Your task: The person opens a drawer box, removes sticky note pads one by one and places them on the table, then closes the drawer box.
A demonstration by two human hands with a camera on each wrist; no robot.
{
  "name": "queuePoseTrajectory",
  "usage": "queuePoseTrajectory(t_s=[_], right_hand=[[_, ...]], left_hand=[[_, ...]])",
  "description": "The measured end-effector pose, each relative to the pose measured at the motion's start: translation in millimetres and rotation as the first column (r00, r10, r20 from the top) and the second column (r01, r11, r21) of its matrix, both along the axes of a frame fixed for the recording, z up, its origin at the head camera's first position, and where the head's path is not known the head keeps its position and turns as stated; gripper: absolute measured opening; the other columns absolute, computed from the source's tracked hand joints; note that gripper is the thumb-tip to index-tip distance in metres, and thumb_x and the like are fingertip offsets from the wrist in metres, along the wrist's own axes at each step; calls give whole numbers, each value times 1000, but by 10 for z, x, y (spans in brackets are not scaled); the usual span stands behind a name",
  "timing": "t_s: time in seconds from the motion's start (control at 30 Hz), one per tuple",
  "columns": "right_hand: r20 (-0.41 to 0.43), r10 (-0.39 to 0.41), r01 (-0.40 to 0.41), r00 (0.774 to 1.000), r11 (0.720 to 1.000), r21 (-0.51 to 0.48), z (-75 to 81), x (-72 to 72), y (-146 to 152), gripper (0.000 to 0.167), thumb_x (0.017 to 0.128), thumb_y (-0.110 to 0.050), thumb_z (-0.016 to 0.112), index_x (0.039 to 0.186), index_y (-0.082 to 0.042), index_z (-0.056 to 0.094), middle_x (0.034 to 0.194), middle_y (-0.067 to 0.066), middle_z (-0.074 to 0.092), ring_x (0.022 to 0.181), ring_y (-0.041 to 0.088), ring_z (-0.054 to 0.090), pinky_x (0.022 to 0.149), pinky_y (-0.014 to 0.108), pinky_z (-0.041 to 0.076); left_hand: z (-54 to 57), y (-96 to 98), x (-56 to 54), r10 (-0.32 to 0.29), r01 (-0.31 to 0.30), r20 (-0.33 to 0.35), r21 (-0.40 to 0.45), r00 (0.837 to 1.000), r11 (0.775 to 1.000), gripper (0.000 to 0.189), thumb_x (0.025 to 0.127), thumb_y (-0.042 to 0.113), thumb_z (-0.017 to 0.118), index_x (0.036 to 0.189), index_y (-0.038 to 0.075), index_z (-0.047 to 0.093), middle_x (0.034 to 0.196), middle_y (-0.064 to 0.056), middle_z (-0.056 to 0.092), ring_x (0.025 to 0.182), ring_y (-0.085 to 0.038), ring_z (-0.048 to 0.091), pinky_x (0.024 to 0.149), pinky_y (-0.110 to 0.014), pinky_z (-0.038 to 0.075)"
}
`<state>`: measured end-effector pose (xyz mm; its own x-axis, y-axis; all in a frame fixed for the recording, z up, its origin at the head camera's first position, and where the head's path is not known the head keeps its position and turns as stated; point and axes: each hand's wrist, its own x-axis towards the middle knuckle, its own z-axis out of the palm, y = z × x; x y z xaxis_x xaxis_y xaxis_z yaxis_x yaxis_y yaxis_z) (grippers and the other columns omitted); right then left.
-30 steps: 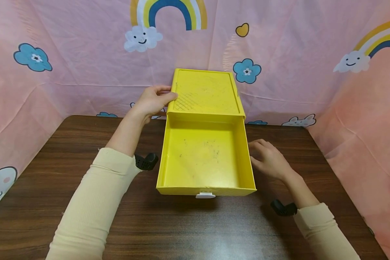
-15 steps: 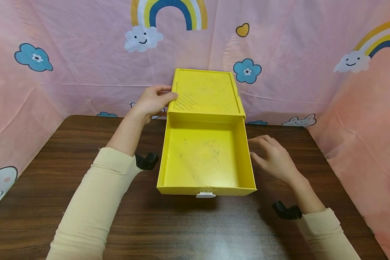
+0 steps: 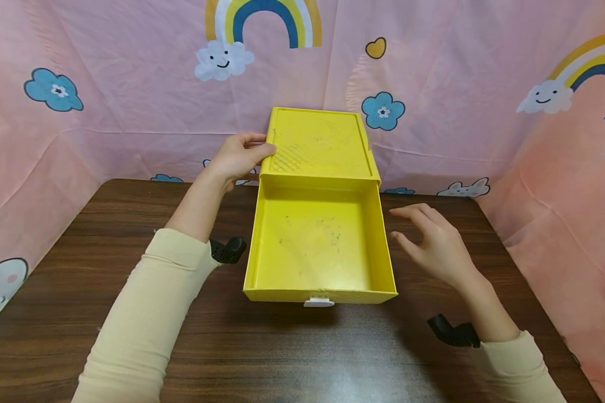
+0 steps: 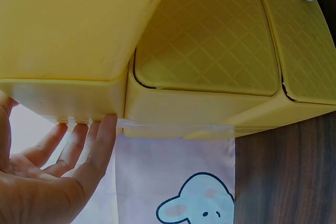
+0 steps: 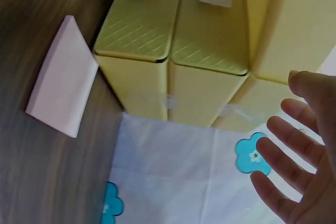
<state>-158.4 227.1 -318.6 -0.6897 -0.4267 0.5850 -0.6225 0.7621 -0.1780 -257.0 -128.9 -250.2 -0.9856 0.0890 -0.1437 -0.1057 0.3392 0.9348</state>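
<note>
A yellow drawer cabinet [image 3: 322, 143] stands at the back of the table, its top drawer [image 3: 307, 246] pulled far out. Nothing lies in that drawer, apart from dark specks on its floor; a white handle [image 3: 319, 303] sits on its front. With the thumb over the top's left edge and fingers against the side wall, my left hand [image 3: 234, 159] holds the cabinet. My right hand [image 3: 436, 243] hovers right of the drawer, fingers apart and loosely bent, touching nothing. Below, lower drawers [image 5: 139, 30] with diamond-patterned fronts are pushed in, as the right wrist view shows.
A pale pink flat block [image 5: 63, 77] lies on the table beside the cabinet in the right wrist view. The dark wood table [image 3: 206, 347] is bounded at the back and sides by a pink printed cloth [image 3: 156, 73].
My right hand has drawn away from the drawer's right side, moving slightly right and up in view while its fingers spread. My left hand, the cabinet and the drawer stay put.
</note>
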Motion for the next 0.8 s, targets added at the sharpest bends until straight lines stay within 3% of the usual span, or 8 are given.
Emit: queuePoseTrajectory(t_s=[0.63,0.8], right_hand=[[-99,85,-87,991,996,-14,358,307,-185,46,71,-12,76,115,-13,64,105,2,61,94,18,56,72,34,45],[-109,101,-101,989,995,7,453,417,-264,39,77,-20,69,115,-11,64,104,3,61,95,19,57,72,35,47]], left_hand=[[-20,-6,-21,-2,2,-2,6,1000,1000,60,90,35,56,143,17,34,134,-6,45,112,-21,52,82,-36,51],[-19,-2,-23,-1,1,-4,6,1000,1000,60,90,35,56,143,17,35,133,-6,46,111,-21,52,82,-36,52]])
